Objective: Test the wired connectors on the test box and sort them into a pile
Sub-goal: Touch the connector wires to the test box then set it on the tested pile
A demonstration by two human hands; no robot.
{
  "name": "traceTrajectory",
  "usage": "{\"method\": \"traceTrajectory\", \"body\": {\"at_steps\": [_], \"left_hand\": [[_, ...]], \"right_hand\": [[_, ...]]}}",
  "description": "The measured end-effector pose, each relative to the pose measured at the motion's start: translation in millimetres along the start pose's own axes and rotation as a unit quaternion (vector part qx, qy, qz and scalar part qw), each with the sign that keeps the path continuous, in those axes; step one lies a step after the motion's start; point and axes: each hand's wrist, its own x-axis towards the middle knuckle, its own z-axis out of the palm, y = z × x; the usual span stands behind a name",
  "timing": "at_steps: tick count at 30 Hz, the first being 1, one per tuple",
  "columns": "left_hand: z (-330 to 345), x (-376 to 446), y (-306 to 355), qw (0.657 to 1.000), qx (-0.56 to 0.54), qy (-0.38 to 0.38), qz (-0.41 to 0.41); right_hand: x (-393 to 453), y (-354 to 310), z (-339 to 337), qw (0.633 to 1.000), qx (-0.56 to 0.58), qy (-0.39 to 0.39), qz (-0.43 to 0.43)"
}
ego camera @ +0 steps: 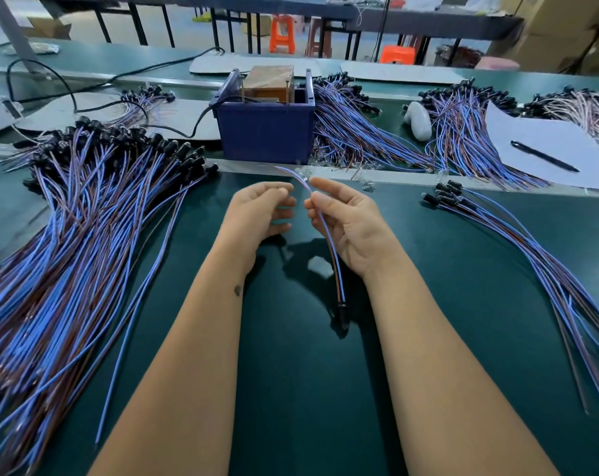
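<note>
Up close in the head view, both bare hands hover over the dark green table (291, 389), palms turned toward each other. The right hand (346, 225) pinches one wired connector (332, 249) between thumb and fingers; its blue and brown leads run down past the palm to a black plug end just above the table, and the loose tips arc up toward the left hand (260, 211). That left hand has its fingers curled (whether they actually grip the wire tips is too blurred to tell). Straight ahead stands the blue test box (265, 127), well apart from the hands. A large pile (85, 228) of connectors spreads at left, a thinner bundle (531, 252) at right. A pen (543, 156) lies on white paper (538, 135).
</note>
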Motion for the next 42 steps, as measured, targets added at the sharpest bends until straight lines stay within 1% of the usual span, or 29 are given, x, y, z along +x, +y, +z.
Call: {"method": "traceTrajectory", "body": {"at_steps": [2, 4, 8, 12, 17, 25, 30, 34, 37, 42], "left_hand": [[-4, 3, -3, 1.000, -0.019, 0.012, 0.015], [-4, 4, -7, 0.999, -0.003, 0.014, 0.037], [-1, 4, -8, 0.997, -0.031, 0.021, 0.071], [-2, 5, -7, 0.996, -0.061, 0.025, 0.059], [0, 4, -7, 0.997, -0.052, 0.014, 0.048], [3, 5, -10, 0.997, -0.050, 0.050, 0.036], [4, 6, -11, 0.998, -0.033, 0.050, 0.036], [6, 4, -9, 0.998, -0.026, 0.045, 0.040], [6, 3, -7, 0.998, -0.019, 0.047, 0.038], [7, 3, -9, 0.997, -0.003, 0.066, 0.039]], "right_hand": [[-1, 3, 3, 0.999, -0.047, -0.019, -0.002], [-2, 5, 6, 0.996, -0.085, -0.030, -0.009], [-4, 7, 8, 0.993, -0.114, -0.031, -0.023], [-3, 8, 12, 0.989, -0.145, -0.013, -0.021], [-3, 12, 18, 0.980, -0.195, 0.031, -0.026], [-4, 15, 23, 0.966, -0.252, 0.045, -0.045], [-5, 15, 24, 0.953, -0.289, 0.058, -0.065], [-3, 15, 23, 0.951, -0.294, 0.076, -0.064], [-3, 16, 24, 0.947, -0.304, 0.074, -0.071], [-3, 16, 23, 0.941, -0.315, 0.077, -0.093]]}}
